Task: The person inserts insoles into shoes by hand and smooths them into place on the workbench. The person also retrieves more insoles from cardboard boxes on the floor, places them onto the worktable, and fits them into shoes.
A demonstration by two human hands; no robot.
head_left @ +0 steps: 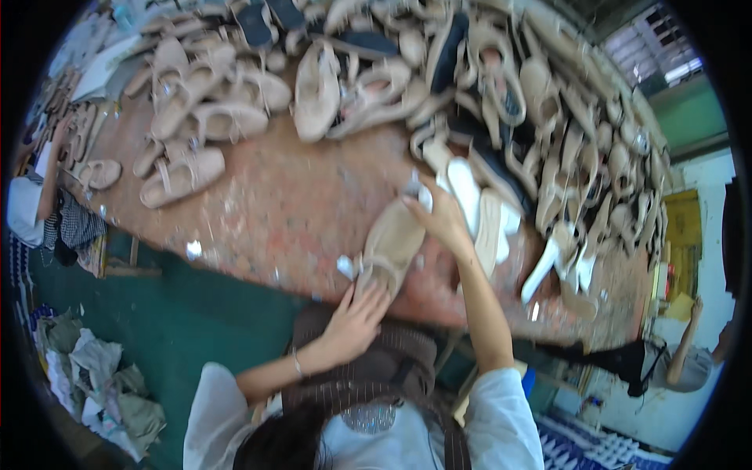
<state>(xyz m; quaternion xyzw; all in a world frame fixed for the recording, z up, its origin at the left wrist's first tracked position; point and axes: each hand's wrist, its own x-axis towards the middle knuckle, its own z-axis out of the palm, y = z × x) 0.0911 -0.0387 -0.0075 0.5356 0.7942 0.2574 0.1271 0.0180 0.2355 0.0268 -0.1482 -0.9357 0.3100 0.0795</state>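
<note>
A beige strapped flat shoe lies at the front edge of the worktable, its toe pointing away from me. My left hand grips the shoe's heel end, fingers at the opening. Beyond the toe, my right hand is closed around a small whitish wad, which may be paper; blur hides its exact kind. A white scrap is beside the shoe's strap. Just right of my right hand lie white insole-shaped pieces and a beige sole-shaped piece.
Beige shoes are heaped along the table's far side and right end; several more stand at left. One person is at far left, another at far right. Crumpled cloth or sacks lie on the green floor.
</note>
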